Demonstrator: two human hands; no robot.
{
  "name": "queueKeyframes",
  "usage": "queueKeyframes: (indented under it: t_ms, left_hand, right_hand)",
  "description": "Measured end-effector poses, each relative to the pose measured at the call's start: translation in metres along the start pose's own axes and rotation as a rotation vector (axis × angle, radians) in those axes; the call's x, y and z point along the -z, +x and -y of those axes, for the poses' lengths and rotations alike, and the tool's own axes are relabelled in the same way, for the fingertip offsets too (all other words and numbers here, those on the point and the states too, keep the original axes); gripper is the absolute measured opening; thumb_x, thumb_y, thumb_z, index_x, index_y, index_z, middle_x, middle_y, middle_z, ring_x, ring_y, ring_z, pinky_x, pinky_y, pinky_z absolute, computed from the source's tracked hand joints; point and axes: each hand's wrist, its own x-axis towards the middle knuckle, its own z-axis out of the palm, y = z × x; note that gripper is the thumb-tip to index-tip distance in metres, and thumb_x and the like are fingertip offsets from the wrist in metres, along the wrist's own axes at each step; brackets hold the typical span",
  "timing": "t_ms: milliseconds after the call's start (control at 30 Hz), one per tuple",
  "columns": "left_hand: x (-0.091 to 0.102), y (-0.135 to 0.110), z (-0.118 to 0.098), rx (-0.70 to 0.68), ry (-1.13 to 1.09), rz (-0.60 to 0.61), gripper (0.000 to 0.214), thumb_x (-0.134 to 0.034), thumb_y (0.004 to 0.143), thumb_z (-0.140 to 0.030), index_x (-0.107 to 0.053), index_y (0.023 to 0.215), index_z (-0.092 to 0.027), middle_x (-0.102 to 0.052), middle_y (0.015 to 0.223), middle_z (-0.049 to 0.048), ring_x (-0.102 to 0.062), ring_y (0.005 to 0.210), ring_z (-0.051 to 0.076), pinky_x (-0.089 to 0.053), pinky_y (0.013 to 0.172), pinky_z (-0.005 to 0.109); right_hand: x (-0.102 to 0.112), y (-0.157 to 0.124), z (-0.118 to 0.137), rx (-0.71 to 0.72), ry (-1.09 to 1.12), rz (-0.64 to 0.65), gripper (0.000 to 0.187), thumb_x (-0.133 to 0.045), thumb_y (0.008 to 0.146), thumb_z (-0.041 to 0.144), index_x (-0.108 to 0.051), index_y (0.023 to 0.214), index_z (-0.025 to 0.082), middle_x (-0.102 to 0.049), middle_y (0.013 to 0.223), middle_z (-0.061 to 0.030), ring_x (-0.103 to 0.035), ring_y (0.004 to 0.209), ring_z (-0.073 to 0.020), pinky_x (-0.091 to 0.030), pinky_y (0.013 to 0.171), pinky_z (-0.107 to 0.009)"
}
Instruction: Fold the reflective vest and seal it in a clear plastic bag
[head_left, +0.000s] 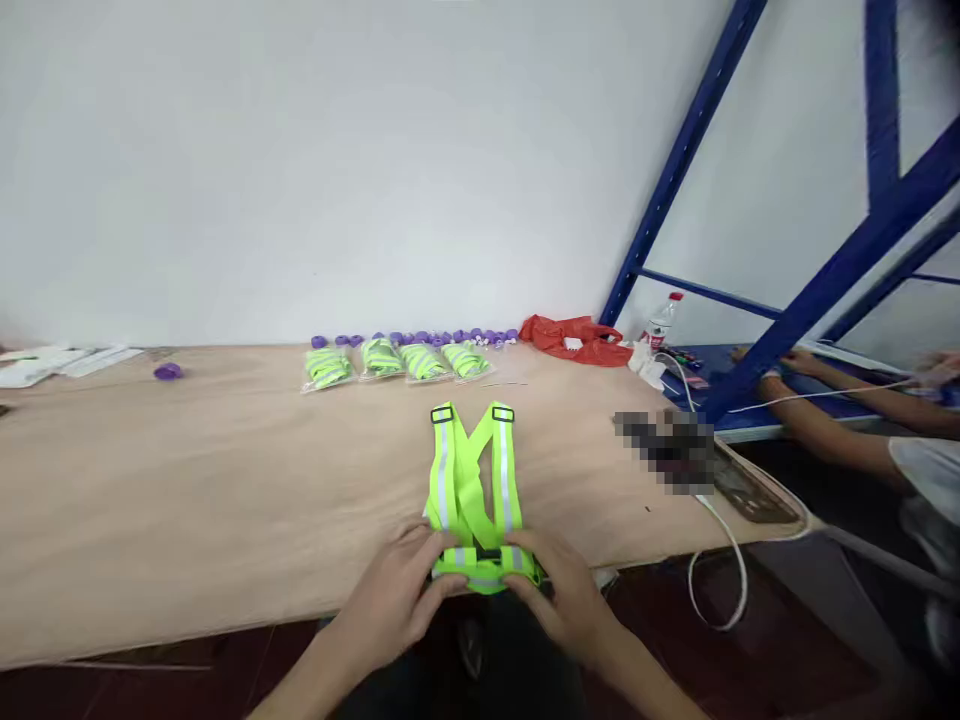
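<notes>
A neon yellow reflective vest (444,480) made of straps with silver stripes lies on the table near its front edge. Its two shoulder straps point away from me, each with a black slider buckle, and they cross in the middle. My left hand (405,580) grips the left end of the gathered waist belt between thumb and fingers. On the belt's right end, my right hand (559,590) pinches in the same way. A dark buckle shows at the belt's centre, between the hands. Part of the belt is hidden under my fingers.
Several bagged vests (328,367) lie along the back, before a row of purple rolls (420,338). A red plastic bag (574,338), bottle (661,320), phone (754,490) and white cable (739,560) are at right. Beyond the blue frame (832,265), another person's arms (832,425) reach over a blue table.
</notes>
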Motion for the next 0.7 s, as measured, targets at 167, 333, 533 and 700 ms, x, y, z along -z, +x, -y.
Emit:
queueKeyframes:
  t_ms: [167, 333, 533, 700]
  left_hand:
    - [0.006, 0.032, -0.001, 0.14, -0.005, -0.02, 0.035, -0.033, 0.104, -0.038, -0.062, 0.1, -0.019, -0.067, 0.098, 0.0083, -0.063, 0.092, 0.025, -0.048, 0.086, 0.037]
    - [-0.005, 0.054, 0.012, 0.156, 0.246, -0.132, 0.027, -0.041, 0.101, -0.034, -0.063, 0.1, -0.017, -0.062, 0.104, 0.011, -0.059, 0.1, 0.028, -0.049, 0.087, 0.042]
    - [-0.017, 0.049, 0.015, 0.12, 0.397, -0.224, 0.018, -0.047, 0.101, -0.027, -0.062, 0.095, -0.019, -0.064, 0.102, 0.0087, -0.06, 0.096, 0.026, -0.052, 0.081, 0.039]
    - [-0.016, 0.024, 0.011, -0.028, 0.405, -0.224, 0.023, -0.052, 0.1, -0.038, -0.065, 0.1, -0.019, -0.07, 0.1, 0.0089, -0.064, 0.095, 0.027, -0.054, 0.085, 0.042]
  right_hand:
    - [0.008, 0.04, 0.002, -0.244, 0.062, 0.096, 0.029, -0.048, 0.099, 0.039, -0.069, 0.103, 0.019, -0.074, 0.095, -0.0064, -0.069, 0.088, -0.0229, -0.054, 0.077, -0.033]
    - [0.001, 0.06, -0.012, -0.179, -0.116, 0.02, 0.024, -0.049, 0.099, 0.032, -0.07, 0.098, 0.02, -0.068, 0.095, -0.0069, -0.067, 0.09, -0.0223, -0.054, 0.075, -0.033]
    - [-0.012, 0.045, -0.015, 0.148, -0.412, -0.169, 0.023, -0.046, 0.101, 0.023, -0.067, 0.094, 0.019, -0.071, 0.094, -0.009, -0.067, 0.087, -0.022, -0.054, 0.078, -0.034]
    - [-0.002, 0.021, -0.006, 0.255, -0.426, -0.064, 0.042, -0.056, 0.097, 0.044, -0.06, 0.127, 0.014, -0.071, 0.116, -0.0149, -0.067, 0.104, -0.027, -0.056, 0.088, -0.039]
